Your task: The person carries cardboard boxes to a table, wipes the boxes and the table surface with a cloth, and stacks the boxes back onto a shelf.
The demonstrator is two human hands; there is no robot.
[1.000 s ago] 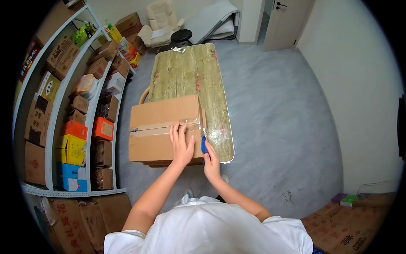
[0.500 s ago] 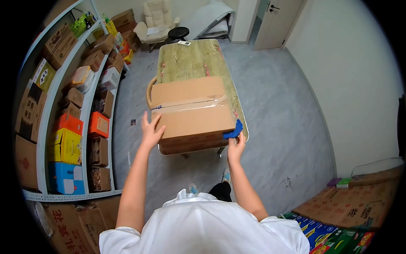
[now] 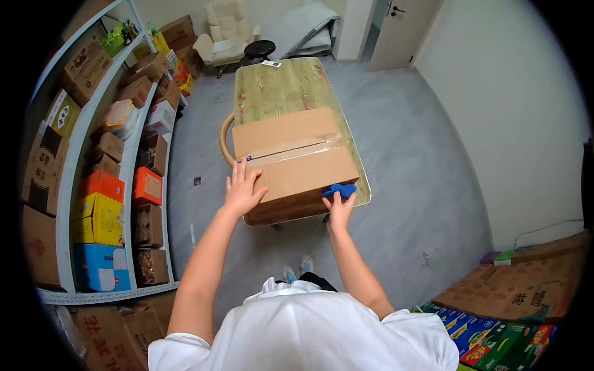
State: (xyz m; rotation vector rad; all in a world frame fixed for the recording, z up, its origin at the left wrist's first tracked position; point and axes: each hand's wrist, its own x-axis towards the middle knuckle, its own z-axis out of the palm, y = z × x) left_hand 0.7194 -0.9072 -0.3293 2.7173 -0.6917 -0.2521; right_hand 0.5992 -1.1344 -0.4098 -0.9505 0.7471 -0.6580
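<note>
A large taped cardboard box (image 3: 309,170) lies on the near half of the table, a strip of clear tape running across its top. My left hand (image 3: 243,193) rests on the box's near left corner, fingers spread. A blue cloth (image 3: 340,190) is pinched in my right hand (image 3: 340,210) against the box's near edge, close to its right corner. Part of the cloth lies over that edge. The underside of the box is out of sight.
The green wood-patterned table (image 3: 278,86) has a small white card (image 3: 271,63) at its far end. Shelves (image 3: 133,148) packed with boxes line the left side. Behind the table stand a black stool (image 3: 260,48) and a cream armchair (image 3: 224,28). Boxes (image 3: 507,290) fill the lower right.
My right hand has brought the blue cloth left from the box's corner along its near edge. My left hand has shifted right onto the box top. My feet are now side by side.
</note>
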